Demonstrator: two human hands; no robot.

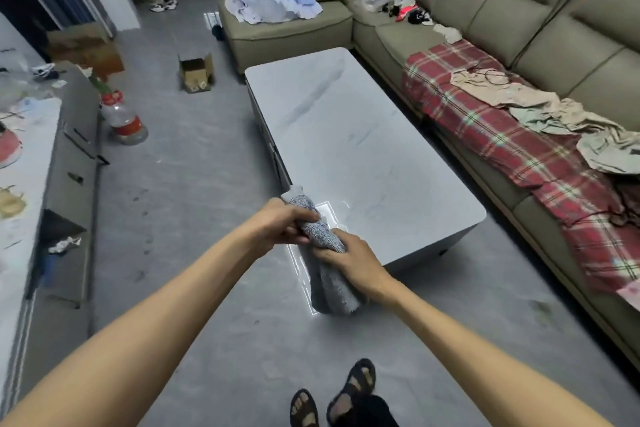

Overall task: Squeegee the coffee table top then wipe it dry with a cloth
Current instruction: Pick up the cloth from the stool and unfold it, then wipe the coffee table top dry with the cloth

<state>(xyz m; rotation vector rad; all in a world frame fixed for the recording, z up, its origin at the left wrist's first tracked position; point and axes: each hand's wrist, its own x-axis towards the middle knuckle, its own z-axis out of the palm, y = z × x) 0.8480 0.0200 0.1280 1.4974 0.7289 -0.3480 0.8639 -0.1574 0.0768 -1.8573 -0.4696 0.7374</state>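
Observation:
A white marble-look coffee table (349, 135) stands ahead of me, its top bare with faint smears. I hold a grey-blue cloth (320, 236) in the air in front of the table's near left corner. My left hand (284, 222) grips its upper part and my right hand (349, 262) grips it lower down. The cloth's loose end (332, 295) hangs below my right hand. No squeegee is in view.
An olive L-shaped sofa (519, 14) runs along the table's right and far sides, with a red plaid blanket (502, 139) and piled clothes. A grey cabinet (69, 163) lines the left wall. A plastic bottle (121, 118) and a cardboard box (195, 74) sit on the floor.

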